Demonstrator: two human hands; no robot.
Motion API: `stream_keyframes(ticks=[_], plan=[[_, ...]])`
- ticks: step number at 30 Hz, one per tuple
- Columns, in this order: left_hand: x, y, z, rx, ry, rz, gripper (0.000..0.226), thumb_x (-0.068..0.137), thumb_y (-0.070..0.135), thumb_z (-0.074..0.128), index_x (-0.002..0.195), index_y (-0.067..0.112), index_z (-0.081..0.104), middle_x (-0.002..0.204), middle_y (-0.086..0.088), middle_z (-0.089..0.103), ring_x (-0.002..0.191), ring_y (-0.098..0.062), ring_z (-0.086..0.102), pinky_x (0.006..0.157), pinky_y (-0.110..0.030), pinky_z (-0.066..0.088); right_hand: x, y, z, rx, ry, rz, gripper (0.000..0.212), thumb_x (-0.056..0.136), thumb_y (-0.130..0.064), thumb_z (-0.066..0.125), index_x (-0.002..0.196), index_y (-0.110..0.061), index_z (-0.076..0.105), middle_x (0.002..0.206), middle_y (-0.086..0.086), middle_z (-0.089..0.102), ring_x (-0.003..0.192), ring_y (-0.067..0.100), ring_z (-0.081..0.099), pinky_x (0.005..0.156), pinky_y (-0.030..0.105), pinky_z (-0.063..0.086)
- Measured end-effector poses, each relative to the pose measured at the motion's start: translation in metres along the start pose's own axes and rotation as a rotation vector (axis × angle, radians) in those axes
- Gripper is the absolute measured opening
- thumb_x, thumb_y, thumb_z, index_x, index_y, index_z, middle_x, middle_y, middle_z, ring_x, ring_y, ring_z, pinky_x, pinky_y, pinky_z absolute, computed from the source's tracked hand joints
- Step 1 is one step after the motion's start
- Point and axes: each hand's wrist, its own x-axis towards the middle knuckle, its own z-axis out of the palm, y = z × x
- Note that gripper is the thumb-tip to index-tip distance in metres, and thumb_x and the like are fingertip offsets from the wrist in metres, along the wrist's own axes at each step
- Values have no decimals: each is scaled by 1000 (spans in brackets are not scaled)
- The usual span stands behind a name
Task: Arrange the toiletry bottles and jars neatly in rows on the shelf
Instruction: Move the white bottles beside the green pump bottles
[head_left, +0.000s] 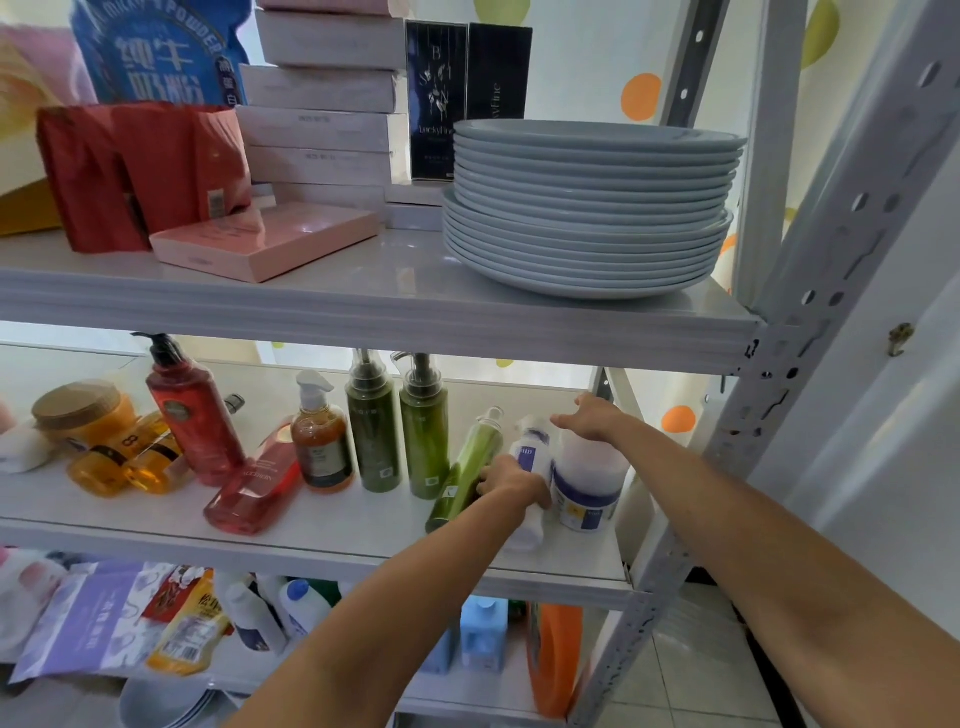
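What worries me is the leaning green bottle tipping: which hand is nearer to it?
Left. The left hand is just beside the leaning green bottle, gripping a white bottle. The right hand is farther right, resting on top of a white jar.

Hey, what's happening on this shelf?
A person is tidying toiletries on the middle shelf. Their left hand holds a white bottle, while the right hand rests on top of a white tub beside it. A green bottle leans next to them; a red bottle lies flat further left.
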Motion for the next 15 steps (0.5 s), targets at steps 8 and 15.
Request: stream_keyframes(ticks=[8, 15], plan=[[0, -2, -1, -169, 200, 327, 83, 70, 13, 82, 136, 19, 32, 130, -6, 44, 118, -24, 49, 99, -41, 48, 0, -18, -12, 327, 50, -102, 75, 89, -42, 59, 147, -10, 22, 152, 12, 33, 137, 31, 36, 107, 40, 35], [-4, -25, 10, -179, 226, 412, 89, 75, 10, 77, 141, 20, 18, 140, -4, 28, 130, -20, 36, 106, -38, 40, -2, -27, -3, 449, 21, -167, 75, 82, -31, 71, 143, -11, 33, 145, 12, 41, 132, 30, 41, 106, 40, 37]])
